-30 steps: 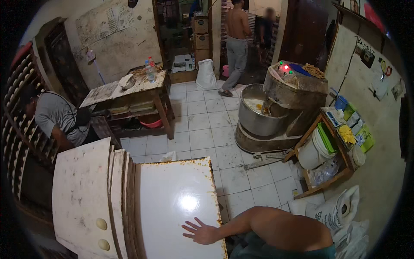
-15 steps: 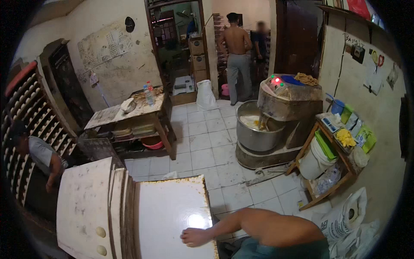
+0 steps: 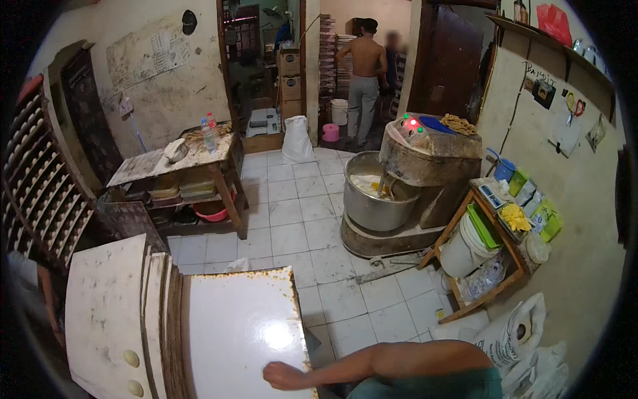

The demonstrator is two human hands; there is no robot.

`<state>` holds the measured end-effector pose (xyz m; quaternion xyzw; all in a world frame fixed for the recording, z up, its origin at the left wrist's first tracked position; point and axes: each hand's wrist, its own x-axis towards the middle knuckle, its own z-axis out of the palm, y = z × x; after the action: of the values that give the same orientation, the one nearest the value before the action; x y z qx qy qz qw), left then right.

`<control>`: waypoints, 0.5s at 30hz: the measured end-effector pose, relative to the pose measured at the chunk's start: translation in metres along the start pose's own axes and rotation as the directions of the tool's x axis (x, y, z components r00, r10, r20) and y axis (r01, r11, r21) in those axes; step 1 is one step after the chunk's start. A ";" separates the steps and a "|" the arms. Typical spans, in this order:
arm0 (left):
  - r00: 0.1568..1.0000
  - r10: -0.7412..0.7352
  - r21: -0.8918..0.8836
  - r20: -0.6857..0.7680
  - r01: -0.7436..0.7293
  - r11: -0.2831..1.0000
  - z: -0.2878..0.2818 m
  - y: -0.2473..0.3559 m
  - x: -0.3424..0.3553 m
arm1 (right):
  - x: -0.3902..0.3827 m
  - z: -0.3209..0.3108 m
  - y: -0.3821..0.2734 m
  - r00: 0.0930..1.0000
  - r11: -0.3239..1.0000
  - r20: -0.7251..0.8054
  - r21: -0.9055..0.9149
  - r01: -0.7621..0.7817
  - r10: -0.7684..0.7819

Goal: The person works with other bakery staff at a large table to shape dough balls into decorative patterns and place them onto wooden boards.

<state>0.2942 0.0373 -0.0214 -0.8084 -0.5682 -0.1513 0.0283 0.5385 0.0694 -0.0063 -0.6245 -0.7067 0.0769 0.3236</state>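
My right hand (image 3: 287,376) rests low on a glossy white tabletop (image 3: 232,319) with brown, worn edges. Its fingers are curled in, and whatever lies under or inside them, if anything, is hidden. My bare right arm reaches in from the lower right. To the left of the white surface stand several pale boards (image 3: 105,312) side by side, steeply tilted. Two small round dough pieces, an upper one (image 3: 131,358) and a lower one (image 3: 135,388), sit on the nearest board face. My left hand does not show.
A mixer (image 3: 425,166) with a steel bowl (image 3: 372,206) holding pale and yellow contents stands beyond. Behind left is a wooden table (image 3: 143,169); a rack of dough pieces (image 3: 46,179) lines the left. At right are a small shelf (image 3: 475,246) and sacks (image 3: 515,332). A person (image 3: 364,63) stands far back.
The whole view has shifted, so most things sit further left. My right hand's fingers are curled more tightly on the white surface. The person by the left rack is now mostly hidden.
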 end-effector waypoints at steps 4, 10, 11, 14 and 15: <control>0.990 0.106 -0.312 0.092 -0.073 0.947 0.013 -0.042 -0.033 | -0.041 -0.042 0.055 0.889 0.907 0.259 -0.090 0.412 -0.378; 0.924 -0.374 -0.467 -0.081 0.296 0.833 0.034 -0.050 0.007 | 0.013 -0.006 0.013 0.984 0.999 -0.173 0.007 -0.054 0.054; 0.976 -0.217 -0.374 -0.034 0.189 0.908 0.011 -0.033 -0.002 | -0.004 -0.002 -0.002 0.990 0.976 -0.113 0.209 -0.061 0.086; 0.999 0.035 -0.292 0.041 -0.022 0.956 -0.011 -0.021 -0.025 | -0.054 -0.035 0.035 0.937 0.922 -0.071 0.168 0.349 -0.342; 1.000 0.004 -0.302 0.029 0.005 0.953 -0.008 -0.025 -0.020 | -0.052 -0.045 0.052 0.962 0.961 0.019 0.062 0.271 -0.273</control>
<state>0.2633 0.0255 -0.0224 -0.8052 -0.5389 -0.2245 -0.1042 0.6079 0.0185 -0.0167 -0.5107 -0.7875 0.0609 0.3395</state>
